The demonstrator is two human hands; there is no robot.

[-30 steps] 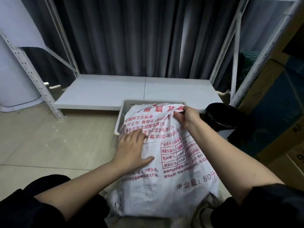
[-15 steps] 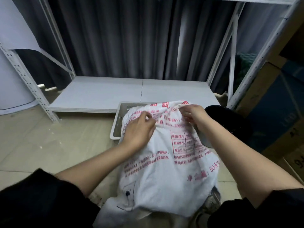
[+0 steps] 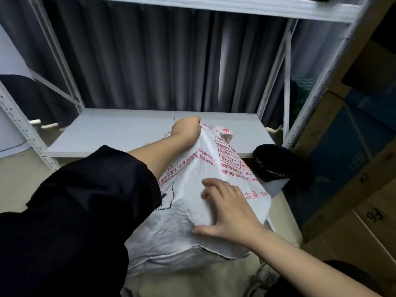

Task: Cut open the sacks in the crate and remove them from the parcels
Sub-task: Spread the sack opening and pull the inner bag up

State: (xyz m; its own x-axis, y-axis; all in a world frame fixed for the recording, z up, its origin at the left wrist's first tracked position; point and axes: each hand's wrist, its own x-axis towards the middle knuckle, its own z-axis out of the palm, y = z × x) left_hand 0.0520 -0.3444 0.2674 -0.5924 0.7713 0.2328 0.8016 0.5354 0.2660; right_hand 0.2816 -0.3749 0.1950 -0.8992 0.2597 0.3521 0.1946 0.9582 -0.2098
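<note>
A white woven sack [image 3: 188, 183] with red print fills the middle of the head view, pulled up into a peak. My left hand [image 3: 186, 130] grips the bunched top of the sack and holds it raised in front of the low shelf. My right hand [image 3: 228, 207] lies on the sack's lower front with spread fingers, pressing on the fabric. The crate and whatever is inside the sack are hidden behind the sack and my arms.
A low grey shelf board [image 3: 120, 129] of a white metal rack [image 3: 317, 73] stands behind, with dark curtains beyond. A black-lined bin [image 3: 276, 166] sits right of the sack. Cardboard boxes [image 3: 353, 172] stack along the right. Tiled floor [image 3: 19, 179] lies to the left.
My left hand moved from the sack's face to its top and pulled it up. My right hand let go of the upper edge and dropped onto the lower front.
</note>
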